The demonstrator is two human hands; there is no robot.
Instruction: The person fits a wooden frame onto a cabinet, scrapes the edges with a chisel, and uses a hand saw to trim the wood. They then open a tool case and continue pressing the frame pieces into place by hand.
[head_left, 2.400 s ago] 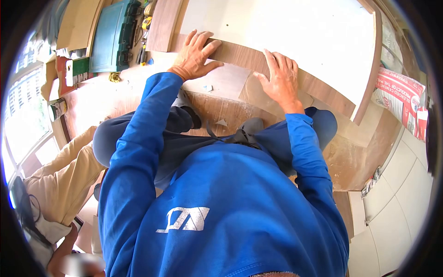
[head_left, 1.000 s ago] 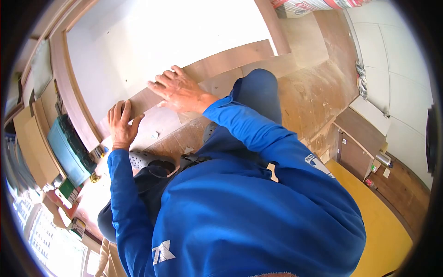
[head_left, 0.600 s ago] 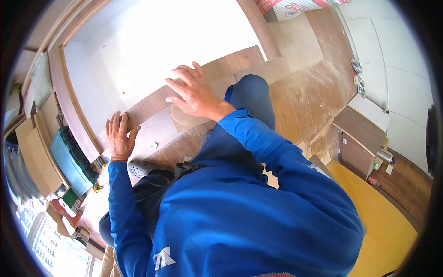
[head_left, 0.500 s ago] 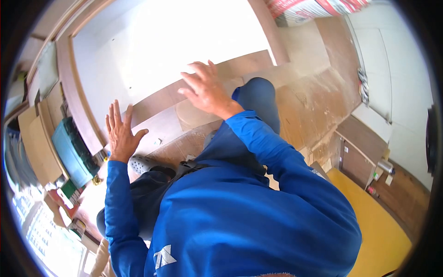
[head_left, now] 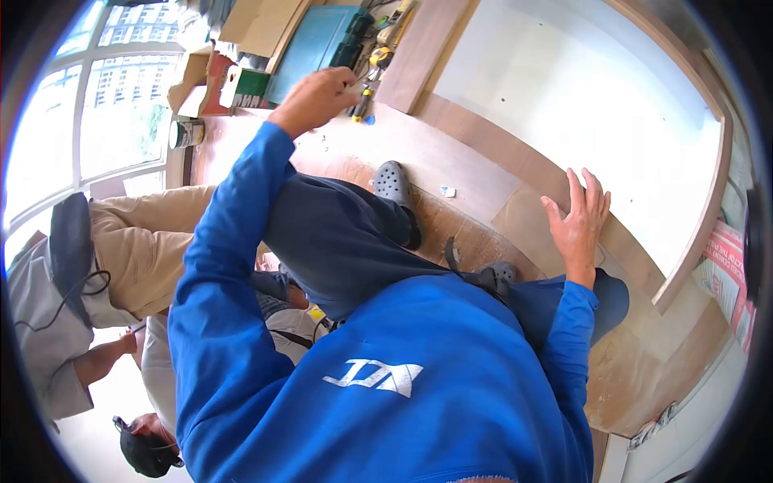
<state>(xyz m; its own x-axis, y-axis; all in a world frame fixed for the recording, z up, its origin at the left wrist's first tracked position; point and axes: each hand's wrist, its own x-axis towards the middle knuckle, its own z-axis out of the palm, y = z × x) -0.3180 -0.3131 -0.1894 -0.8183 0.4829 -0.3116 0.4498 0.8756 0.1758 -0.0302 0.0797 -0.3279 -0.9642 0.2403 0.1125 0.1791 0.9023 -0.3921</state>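
Observation:
My left hand [head_left: 316, 98] is stretched out over the floor beside a teal toolbox [head_left: 316, 47]. Its fingers are bent and their tips smeared, so a grip cannot be made out. Close to those fingertips lie a screwdriver with a yellow and black handle [head_left: 362, 105] and a yellow tape measure [head_left: 381, 57]. On the other side, my right hand [head_left: 578, 221] is open, fingers spread and empty. It appears over the wooden edge [head_left: 515, 153] of a large frame with a white panel [head_left: 580, 105]; whether it touches the wood cannot be told.
A person in beige trousers [head_left: 153, 270] is at the left, and another in a black cap [head_left: 145, 451] is lower down. Cardboard sheets [head_left: 259, 26], a green box [head_left: 244, 87] and a can [head_left: 186, 134] stand near the window. A red and white sack [head_left: 725, 274] lies far right.
My view has turned to the left, bringing people and the window into sight. My left hand has gone from spread fingers near the frame to the tools; my right hand stays spread.

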